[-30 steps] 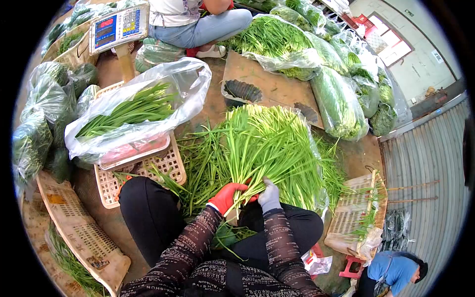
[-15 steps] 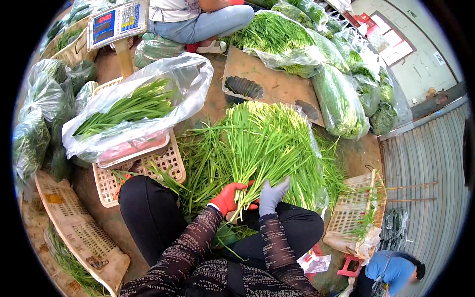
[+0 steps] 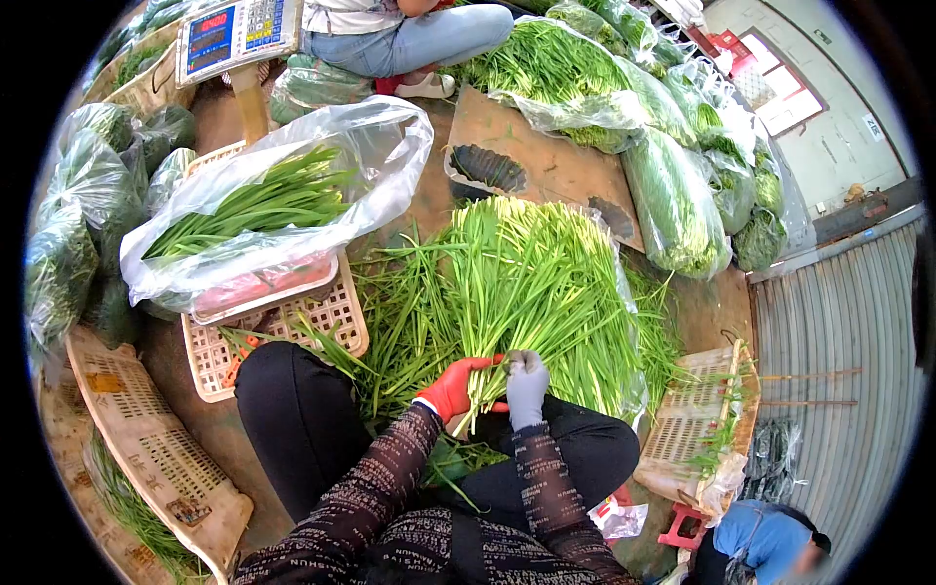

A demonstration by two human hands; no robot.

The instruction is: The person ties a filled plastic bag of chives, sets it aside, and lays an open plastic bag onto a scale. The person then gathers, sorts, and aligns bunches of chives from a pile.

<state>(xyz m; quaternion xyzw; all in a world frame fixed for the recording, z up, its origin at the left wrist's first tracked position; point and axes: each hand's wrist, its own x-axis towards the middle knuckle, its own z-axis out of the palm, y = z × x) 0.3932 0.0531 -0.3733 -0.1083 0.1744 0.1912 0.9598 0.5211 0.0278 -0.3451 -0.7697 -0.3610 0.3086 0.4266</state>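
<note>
Across the brown floor before the seated person spreads a broad heap of long, thin green leafy stalks [image 3: 575, 292], right of a clear plastic bag [image 3: 375, 180] holding more greens. Above the near edge of the heap, the red-gloved left hand [image 3: 450, 388] curls around the pale ends of a loose green bunch [image 3: 492, 322], and the grey-gloved right hand [image 3: 527, 378] closes its fingertips at the bunch's other side.

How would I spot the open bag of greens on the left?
Find the digital scale display at the upper left. Below it, a clear plastic bag lies over a pink tray, above a pale latticed crate. Unlike the bulging bags farther left, its mouth gapes wide, showing long green leaves.
</note>
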